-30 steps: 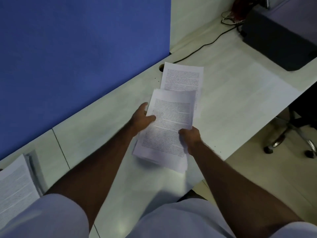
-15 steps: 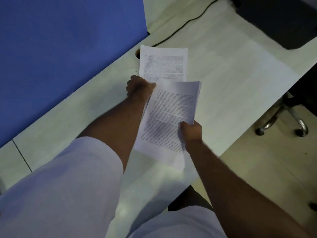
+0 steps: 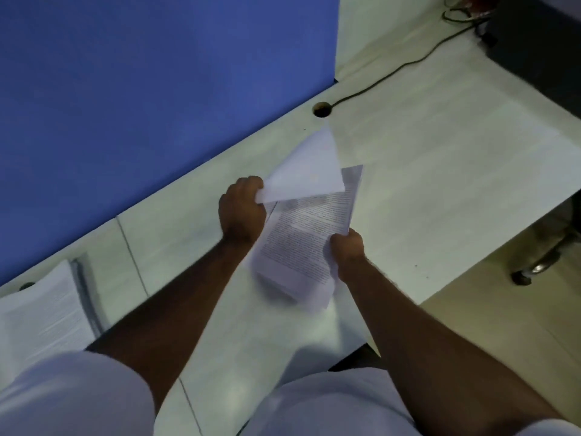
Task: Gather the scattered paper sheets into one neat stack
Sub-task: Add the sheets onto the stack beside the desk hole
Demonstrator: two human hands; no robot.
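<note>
1. We see the left hand point(image 3: 242, 209) pinching one corner of a single sheet point(image 3: 309, 171), which is lifted off the desk point(image 3: 440, 184) with its blank side toward us.
2. We see the right hand point(image 3: 347, 250) gripping the right edge of a printed stack point(image 3: 301, 243), thumb on top; the stack is held above the desk, its near end sagging and blurred.
3. The lifted sheet overlaps the far left corner of the printed stack; we cannot tell whether the two touch.
4. Both sets of paper hang over the middle of the desk, between its back edge along the blue partition point(image 3: 157, 89) and its front edge.
5. A second pile of printed pages point(image 3: 41, 313) lies at the desk's left end, well apart from the hands.
6. A cable hole point(image 3: 322, 109) sits at the back edge by the partition's end, with a dark cable point(image 3: 393, 70) running from it toward the far right corner.
7. A dark device point(image 3: 540, 42) occupies that far right corner.
</note>
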